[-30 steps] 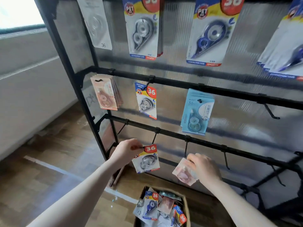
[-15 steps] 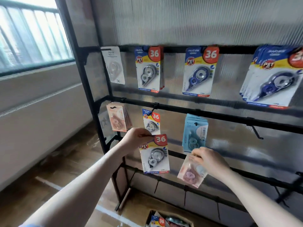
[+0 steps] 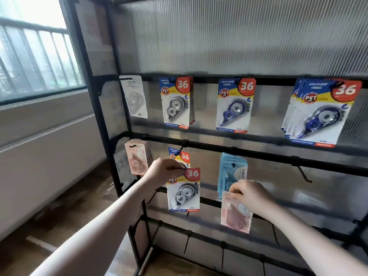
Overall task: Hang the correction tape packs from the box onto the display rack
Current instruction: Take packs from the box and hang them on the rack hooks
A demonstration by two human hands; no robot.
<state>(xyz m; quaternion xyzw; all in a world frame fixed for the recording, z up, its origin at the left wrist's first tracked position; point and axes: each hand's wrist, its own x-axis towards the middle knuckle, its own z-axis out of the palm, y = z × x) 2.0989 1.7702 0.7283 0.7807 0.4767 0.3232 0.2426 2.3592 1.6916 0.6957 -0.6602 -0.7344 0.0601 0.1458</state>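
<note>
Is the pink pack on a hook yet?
No. The right hand holds the pink pack by its top, off any hook.

Matt black metal rack (image 3: 258,154), glossy plastic/card packs (image 3: 176,102), wood floor (image 3: 65,214).

A shop corner or stockroom, not a home: black metal display rack (image 3: 239,150) with peg hooks (image 3: 303,174), rows of carded correction tape packs (image 3: 234,105) marked "36" on the hooks, ribbed translucent backing panel (image 3: 239,36), bare wooden floor (image 3: 69,212), barred window (image 3: 35,54) alongside.
</note>
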